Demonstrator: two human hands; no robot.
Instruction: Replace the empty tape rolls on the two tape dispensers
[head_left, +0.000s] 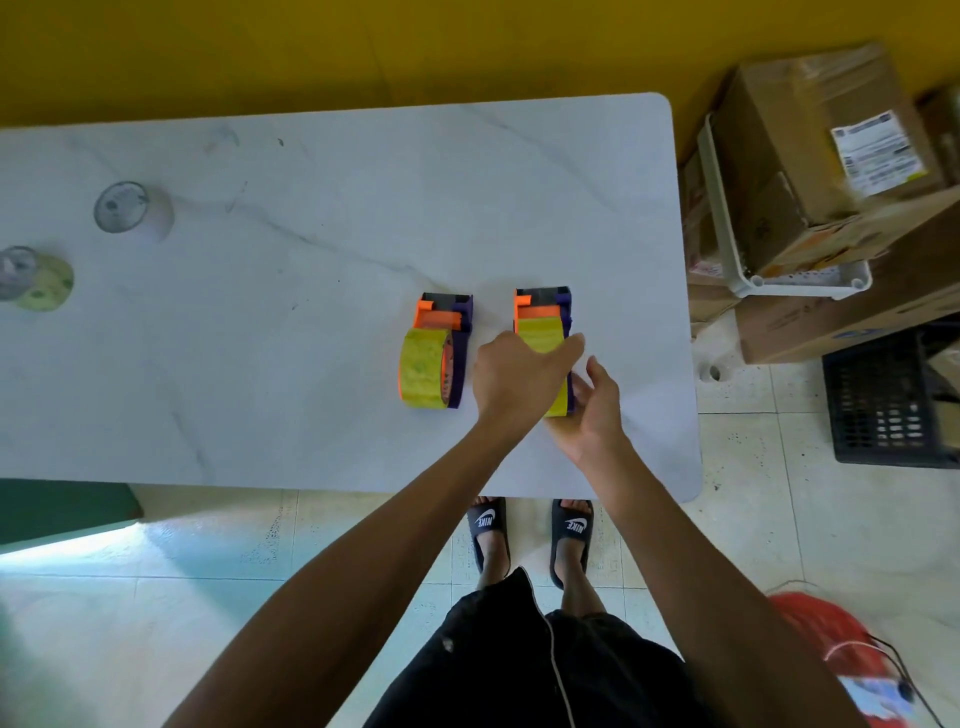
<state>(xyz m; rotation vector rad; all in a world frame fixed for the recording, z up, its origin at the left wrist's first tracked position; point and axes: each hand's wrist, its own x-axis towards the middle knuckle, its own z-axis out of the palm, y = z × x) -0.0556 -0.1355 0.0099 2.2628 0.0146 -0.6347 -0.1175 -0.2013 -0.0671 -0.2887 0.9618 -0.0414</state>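
The right tape dispenser (543, 312) stands on the white table (311, 260), carrying a yellow tape roll (540, 335) which the left hand (511, 376) holds from above. The right hand (592, 410) is half open, touching its side. Just beside it stands the left tape dispenser (441, 332), already loaded.

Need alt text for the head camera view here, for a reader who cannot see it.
Both hands work at the right tape dispenser on a white table: the left hand lies over its yellow roll, the right hand cups its near end. The left tape dispenser, also loaded with yellow tape, stands beside it untouched.
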